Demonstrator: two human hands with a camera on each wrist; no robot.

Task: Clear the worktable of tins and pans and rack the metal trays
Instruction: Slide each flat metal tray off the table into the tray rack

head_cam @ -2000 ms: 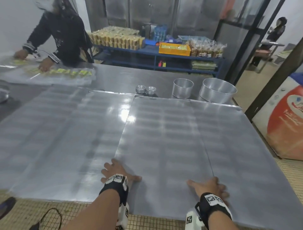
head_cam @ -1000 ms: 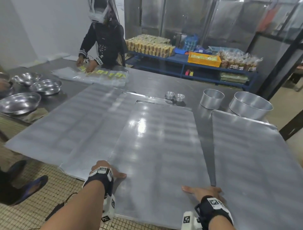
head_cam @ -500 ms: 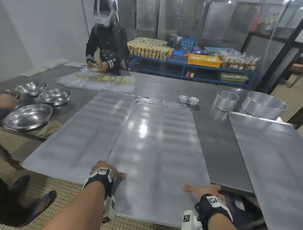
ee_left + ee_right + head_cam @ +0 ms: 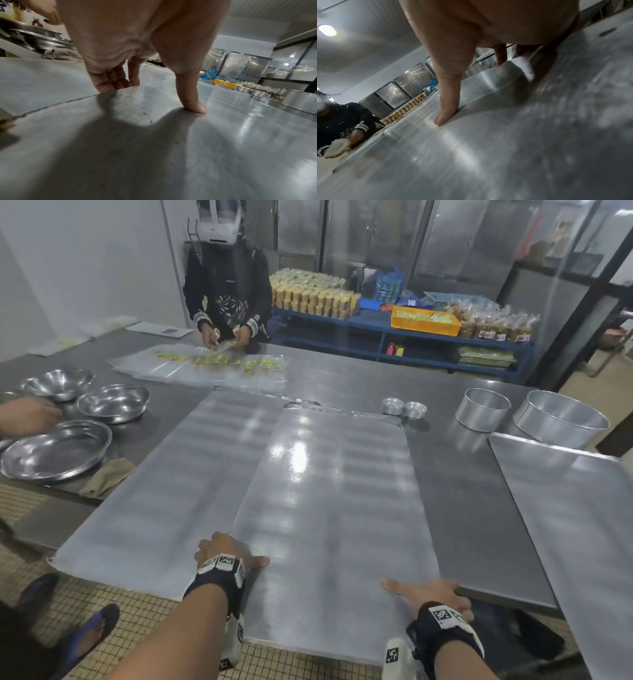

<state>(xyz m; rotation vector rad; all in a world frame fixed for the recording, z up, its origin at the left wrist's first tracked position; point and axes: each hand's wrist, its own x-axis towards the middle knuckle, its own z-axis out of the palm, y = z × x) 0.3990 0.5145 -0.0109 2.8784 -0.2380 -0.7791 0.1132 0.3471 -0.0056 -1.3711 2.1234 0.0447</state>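
My left hand (image 4: 224, 553) grips the middle tray's (image 4: 335, 508) left edge, thumb on top. My right hand (image 4: 428, 594) grips its right edge likewise.

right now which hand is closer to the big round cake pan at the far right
Right. The right hand grips the middle tray's right edge, on the same side as the big round pan. The left hand holds the tray's left edge, farther away.

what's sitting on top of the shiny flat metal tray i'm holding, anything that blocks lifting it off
Nothing visible. The left hand and right hand grip the near corners of the shiny flat metal tray, whose top is bare. The small fluted tins stand just beyond its far right corner, apart from it. It overlaps the duller flat tray beneath it.
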